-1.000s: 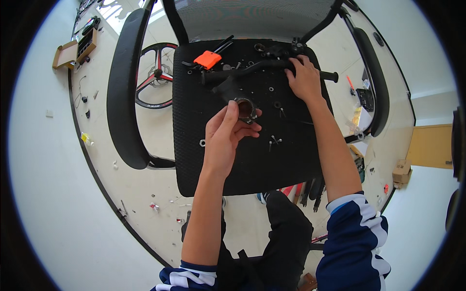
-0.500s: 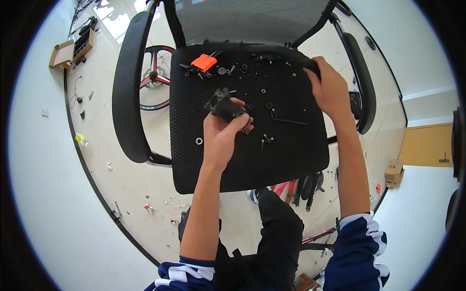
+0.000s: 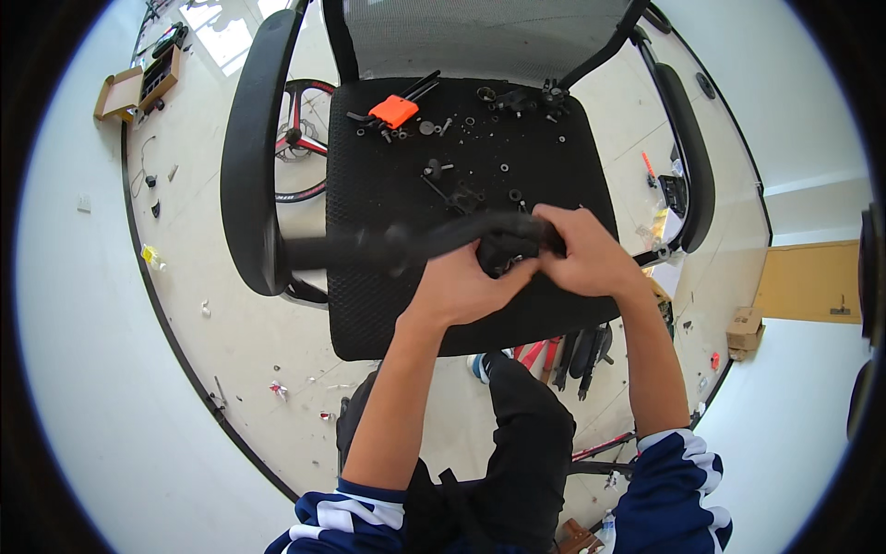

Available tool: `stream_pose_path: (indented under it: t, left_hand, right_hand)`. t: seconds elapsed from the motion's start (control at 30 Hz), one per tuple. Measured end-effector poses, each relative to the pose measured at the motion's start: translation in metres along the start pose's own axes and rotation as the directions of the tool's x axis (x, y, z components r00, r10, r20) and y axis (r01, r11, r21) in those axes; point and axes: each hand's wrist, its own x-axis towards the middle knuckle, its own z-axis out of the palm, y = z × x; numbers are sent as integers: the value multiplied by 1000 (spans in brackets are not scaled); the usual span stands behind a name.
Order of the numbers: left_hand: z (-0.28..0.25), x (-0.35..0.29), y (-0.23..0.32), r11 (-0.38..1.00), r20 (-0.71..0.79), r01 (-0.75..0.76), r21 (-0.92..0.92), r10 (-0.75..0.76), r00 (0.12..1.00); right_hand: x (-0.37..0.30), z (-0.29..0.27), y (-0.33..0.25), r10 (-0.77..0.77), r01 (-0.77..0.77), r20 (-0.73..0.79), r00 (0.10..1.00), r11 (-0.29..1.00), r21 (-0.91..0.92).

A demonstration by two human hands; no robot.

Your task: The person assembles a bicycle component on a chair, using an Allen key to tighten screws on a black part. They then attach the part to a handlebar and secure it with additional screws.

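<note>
Both hands meet over the front half of a black office chair seat (image 3: pixel 388 305), which serves as the surface for the work. The left hand (image 3: pixel 461 286) is clenched around a long black handlebar (image 3: pixel 369 249) that runs out to the person's left, blurred along its length, past the seat's edge toward the left armrest (image 3: pixel 245 157). The right hand (image 3: pixel 581 254) is closed over the same bar just beside the left, its fingers wrapped around a small black clamp-like part (image 3: pixel 503 254) at the bar's near end; what kind of part it is cannot be made out. The two hands touch at the thumbs. Farther back on the seat lie an orange hex key set (image 3: pixel 395 111) with black keys fanned out, and around it scattered bolts and washers (image 3: pixel 503 168). A second cluster of small black fittings (image 3: pixel 526 97) sits near the mesh backrest (image 3: pixel 471 37). On the floor to the left of the chair lies a bicycle wheel with a red rim (image 3: pixel 300 138), partly hidden by the armrest. Red and black tools (image 3: pixel 563 351) lie on the floor under the seat's front edge, beside the person's dark trouser leg.
</note>
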Motion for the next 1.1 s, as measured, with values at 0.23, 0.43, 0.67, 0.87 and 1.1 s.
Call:
stream_pose_path:
  t: [0.23,0.43,0.67,0.87,1.1]
  left_hand:
    - [11,8,-15,997,-58,80,17,-79,995]
    - [14,7,-16,998,-54,60,29,-58,997]
    - [27,-4,-15,995,71,68,77,-73,995]
    - [44,-10,-12,998,324,-54,41,38,945]
    - [42,-9,-13,977,132,-153,145,134,982]
  right_hand:
    - [-7,22,-1,38,-60,-179,983,991,-118]
    - [-15,44,7,-14,-47,-307,951,980,-193]
    - [-34,49,15,-38,-29,-319,947,979,-203]
    - [-71,35,29,12,-73,-272,962,974,-214]
    - [-68,6,8,-145,130,-87,986,979,-158]
